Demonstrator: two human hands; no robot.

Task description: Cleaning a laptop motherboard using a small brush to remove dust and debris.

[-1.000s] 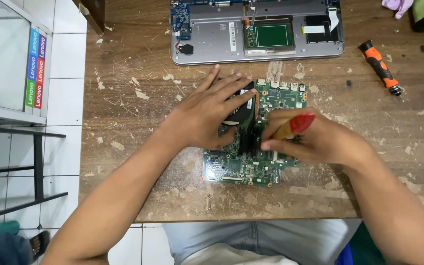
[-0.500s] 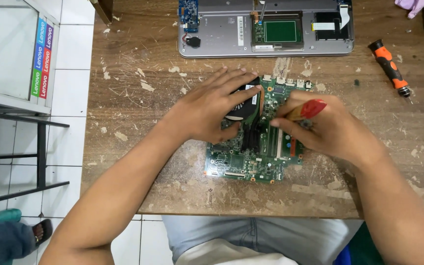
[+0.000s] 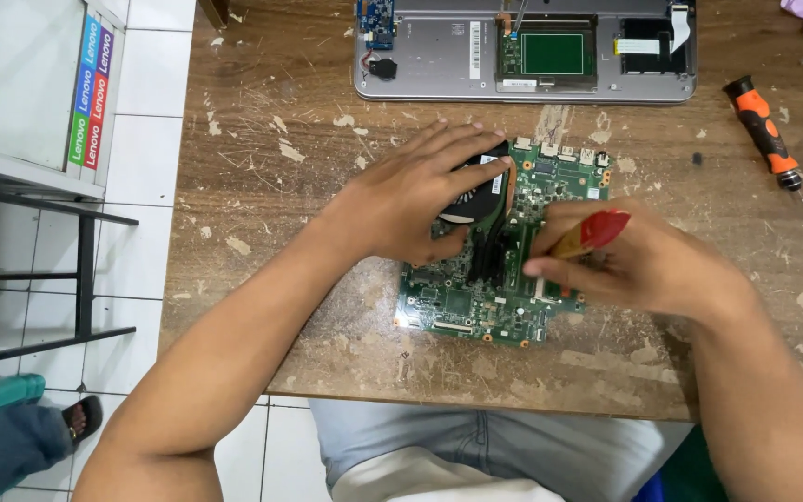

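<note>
Both forearms are bare to above the elbow, with no sleeves, watch, rings or gloves showing on the left hand (image 3: 411, 200) or the right hand (image 3: 634, 265). At six o'clock the lap shows light blue-grey shorts (image 3: 513, 442) and the hem of a whitish shirt (image 3: 420, 483) over them.

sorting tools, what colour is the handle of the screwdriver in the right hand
Red, with a yellowish shaft end; the screwdriver shows best in the head view.
</note>
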